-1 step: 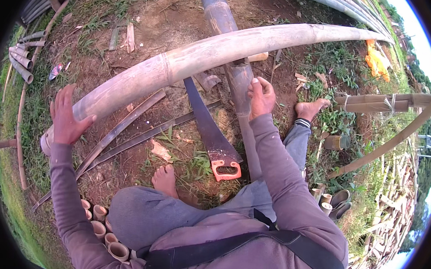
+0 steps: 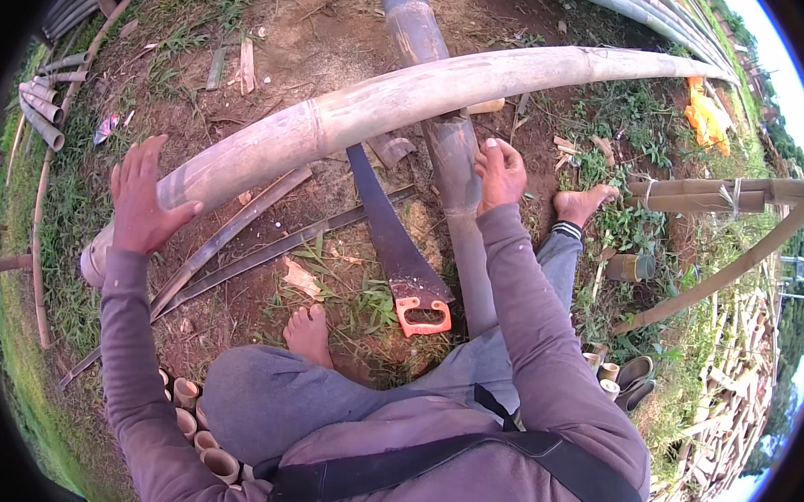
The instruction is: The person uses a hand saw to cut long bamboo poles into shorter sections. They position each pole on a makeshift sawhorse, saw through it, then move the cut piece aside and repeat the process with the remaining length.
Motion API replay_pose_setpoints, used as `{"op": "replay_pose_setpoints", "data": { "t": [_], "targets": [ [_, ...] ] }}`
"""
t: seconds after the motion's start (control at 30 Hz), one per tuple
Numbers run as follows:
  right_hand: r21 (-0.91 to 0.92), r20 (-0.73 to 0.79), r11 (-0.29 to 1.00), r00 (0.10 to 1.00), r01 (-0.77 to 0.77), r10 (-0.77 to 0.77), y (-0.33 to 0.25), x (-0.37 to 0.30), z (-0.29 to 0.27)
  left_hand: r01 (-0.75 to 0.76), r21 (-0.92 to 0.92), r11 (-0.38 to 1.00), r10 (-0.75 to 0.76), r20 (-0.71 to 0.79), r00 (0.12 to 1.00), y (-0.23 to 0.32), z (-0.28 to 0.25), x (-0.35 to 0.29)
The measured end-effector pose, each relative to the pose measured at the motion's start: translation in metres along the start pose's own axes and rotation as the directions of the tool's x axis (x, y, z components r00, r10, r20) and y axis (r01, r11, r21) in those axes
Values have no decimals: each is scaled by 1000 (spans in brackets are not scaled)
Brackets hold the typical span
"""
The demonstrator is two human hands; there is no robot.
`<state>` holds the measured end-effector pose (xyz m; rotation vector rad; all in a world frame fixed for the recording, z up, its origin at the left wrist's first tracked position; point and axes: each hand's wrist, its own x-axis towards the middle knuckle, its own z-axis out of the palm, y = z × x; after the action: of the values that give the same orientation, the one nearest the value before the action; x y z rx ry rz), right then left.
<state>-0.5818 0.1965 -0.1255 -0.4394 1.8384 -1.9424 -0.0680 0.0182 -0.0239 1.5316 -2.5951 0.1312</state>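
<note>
A long pale bamboo pole (image 2: 383,100) runs from the near left to the far right, across a darker bamboo log (image 2: 452,158) beneath it. My left hand (image 2: 145,206) rests on the pole close to its left end, fingers stretched out and thumb apart. To the right of the dark log, below the pole, my right hand (image 2: 501,179) is closed with thumb and fingertips together. Whatever it may hold is too small to make out. A handsaw (image 2: 394,237) with an orange handle lies on the ground between my feet, its tip near the pole's underside.
Split bamboo strips (image 2: 236,215) lie below the pole. Short cut bamboo pieces (image 2: 218,464) stand beside my left leg. At right are tied bamboo lengths (image 2: 696,195), a curved pole (image 2: 700,289), an orange plastic bag (image 2: 704,117) and a heap of bamboo scraps (image 2: 731,395).
My left hand has shifted a little up and to the right along the pole. My right hand has moved slightly right. The saw has stayed in place.
</note>
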Motion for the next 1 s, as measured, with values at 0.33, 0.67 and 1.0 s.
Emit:
{"op": "replay_pose_setpoints", "data": {
  "t": [0.33, 0.67, 1.0],
  "targets": [
    [229, 330, 755, 779, -614, 533, -24, -51, 19, -41, -224, 974, 135, 425, 895, 121, 23, 52],
    [511, 465, 681, 835, -524, 293, -10, -75, 99, -142, -240, 960, 190, 188, 964, 126, -5, -28],
    [246, 723, 511, 507, -823, 470, -47, -283, 193, -56, -98, 994, 74, 193, 978, -102, -66, -146]
  ]
}}
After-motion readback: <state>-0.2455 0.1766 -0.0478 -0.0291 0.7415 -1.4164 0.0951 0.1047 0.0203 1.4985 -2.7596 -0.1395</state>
